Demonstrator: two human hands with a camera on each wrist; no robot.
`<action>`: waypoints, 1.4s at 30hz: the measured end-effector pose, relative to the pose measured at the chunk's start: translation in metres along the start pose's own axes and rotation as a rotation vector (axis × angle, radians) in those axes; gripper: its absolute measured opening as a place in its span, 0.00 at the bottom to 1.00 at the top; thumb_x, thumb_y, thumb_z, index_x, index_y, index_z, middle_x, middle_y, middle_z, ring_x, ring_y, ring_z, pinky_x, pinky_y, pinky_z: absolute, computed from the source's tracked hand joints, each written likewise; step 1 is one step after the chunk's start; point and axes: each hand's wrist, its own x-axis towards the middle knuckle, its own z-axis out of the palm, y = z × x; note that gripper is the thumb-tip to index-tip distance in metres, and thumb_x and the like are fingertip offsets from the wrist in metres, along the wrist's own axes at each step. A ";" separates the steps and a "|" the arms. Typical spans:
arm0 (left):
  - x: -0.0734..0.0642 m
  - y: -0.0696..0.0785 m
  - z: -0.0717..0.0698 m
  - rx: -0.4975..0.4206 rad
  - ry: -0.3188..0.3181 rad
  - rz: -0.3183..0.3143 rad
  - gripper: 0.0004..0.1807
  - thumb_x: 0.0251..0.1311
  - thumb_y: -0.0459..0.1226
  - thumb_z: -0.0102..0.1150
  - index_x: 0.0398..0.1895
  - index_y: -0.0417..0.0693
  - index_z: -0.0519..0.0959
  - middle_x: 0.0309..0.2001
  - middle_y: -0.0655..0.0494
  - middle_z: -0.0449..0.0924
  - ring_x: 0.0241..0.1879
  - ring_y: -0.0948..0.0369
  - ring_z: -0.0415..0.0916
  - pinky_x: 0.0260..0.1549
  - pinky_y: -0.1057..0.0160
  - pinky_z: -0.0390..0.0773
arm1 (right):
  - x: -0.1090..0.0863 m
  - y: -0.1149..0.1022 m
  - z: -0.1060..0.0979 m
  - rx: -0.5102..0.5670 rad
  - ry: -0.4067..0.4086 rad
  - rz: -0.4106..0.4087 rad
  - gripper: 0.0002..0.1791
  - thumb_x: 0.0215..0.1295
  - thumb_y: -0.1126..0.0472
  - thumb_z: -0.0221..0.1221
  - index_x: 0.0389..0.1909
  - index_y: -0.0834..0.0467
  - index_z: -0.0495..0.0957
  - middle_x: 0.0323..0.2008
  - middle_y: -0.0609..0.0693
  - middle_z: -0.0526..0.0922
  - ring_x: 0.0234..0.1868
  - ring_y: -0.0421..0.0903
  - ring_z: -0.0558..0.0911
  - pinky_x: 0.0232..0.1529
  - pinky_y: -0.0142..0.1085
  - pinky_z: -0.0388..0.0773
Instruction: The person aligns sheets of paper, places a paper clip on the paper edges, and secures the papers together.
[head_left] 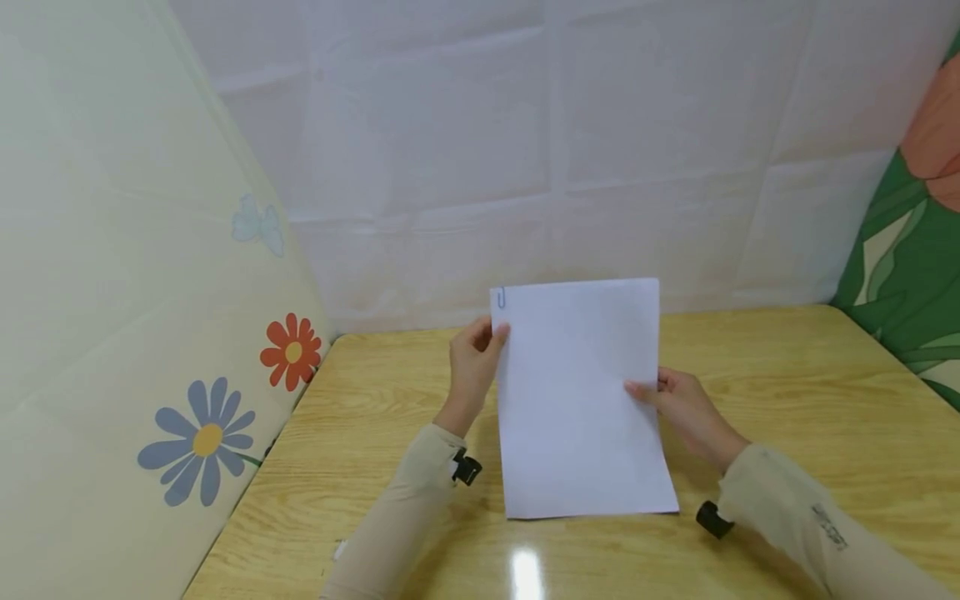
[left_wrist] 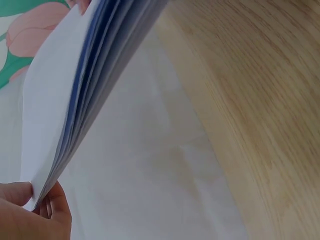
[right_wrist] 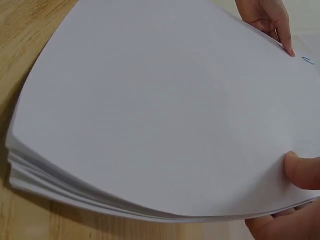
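A stack of white paper sheets [head_left: 577, 417] is held up over the table, its blank front facing me. At its upper left corner a blue paper clip [head_left: 502, 297] is fastened. My left hand [head_left: 474, 358] pinches the left edge just below the clip, thumb in front and fingers behind. Lower on the right edge, my right hand [head_left: 686, 408] grips the stack the same way. In the left wrist view the sheets [left_wrist: 52, 107] fan slightly apart along their side. The loose lower corner of the paper [right_wrist: 30, 150] shows several layers in the right wrist view.
The wooden table [head_left: 810, 433] spreads beneath the paper. A white cloth backdrop [head_left: 465, 150] hangs behind it, with a flowered panel [head_left: 202, 442] at left and a green and pink one [head_left: 907, 250] at right. Each sleeve carries a black wrist camera [head_left: 714, 519].
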 end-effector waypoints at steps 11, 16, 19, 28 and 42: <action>-0.015 -0.009 -0.006 0.043 -0.106 -0.088 0.14 0.58 0.29 0.64 0.47 0.31 0.79 0.38 0.39 0.82 0.30 0.64 0.76 0.32 0.70 0.78 | 0.003 -0.008 0.001 0.012 0.057 -0.014 0.31 0.69 0.56 0.58 0.61 0.76 0.65 0.45 0.54 0.83 0.39 0.31 0.77 0.43 0.26 0.73; -0.020 -0.013 -0.013 0.085 -0.116 -0.098 0.13 0.59 0.26 0.61 0.47 0.28 0.78 0.36 0.36 0.81 0.30 0.63 0.75 0.31 0.74 0.74 | 0.005 -0.011 0.001 -0.008 0.076 -0.013 0.32 0.69 0.54 0.58 0.61 0.75 0.65 0.50 0.59 0.81 0.39 0.31 0.77 0.43 0.25 0.73; -0.025 -0.005 -0.017 0.089 -0.129 -0.111 0.12 0.59 0.24 0.59 0.45 0.25 0.78 0.36 0.32 0.80 0.31 0.56 0.77 0.31 0.72 0.76 | 0.006 -0.012 0.001 -0.004 0.085 -0.017 0.32 0.69 0.54 0.58 0.62 0.75 0.65 0.50 0.60 0.81 0.39 0.31 0.77 0.43 0.26 0.74; -0.036 0.015 -0.021 0.134 -0.130 -0.031 0.08 0.58 0.20 0.56 0.41 0.22 0.74 0.32 0.29 0.79 0.30 0.40 0.78 0.32 0.53 0.83 | 0.012 -0.013 0.007 0.036 0.124 -0.047 0.31 0.69 0.57 0.58 0.63 0.75 0.63 0.52 0.64 0.79 0.38 0.31 0.78 0.41 0.27 0.77; -0.022 -0.025 -0.019 0.268 -0.107 0.146 0.10 0.55 0.21 0.60 0.40 0.36 0.78 0.30 0.42 0.81 0.29 0.53 0.79 0.29 0.68 0.78 | 0.020 -0.010 0.012 0.034 0.230 -0.168 0.26 0.72 0.66 0.51 0.64 0.76 0.60 0.57 0.74 0.71 0.37 0.25 0.75 0.40 0.21 0.75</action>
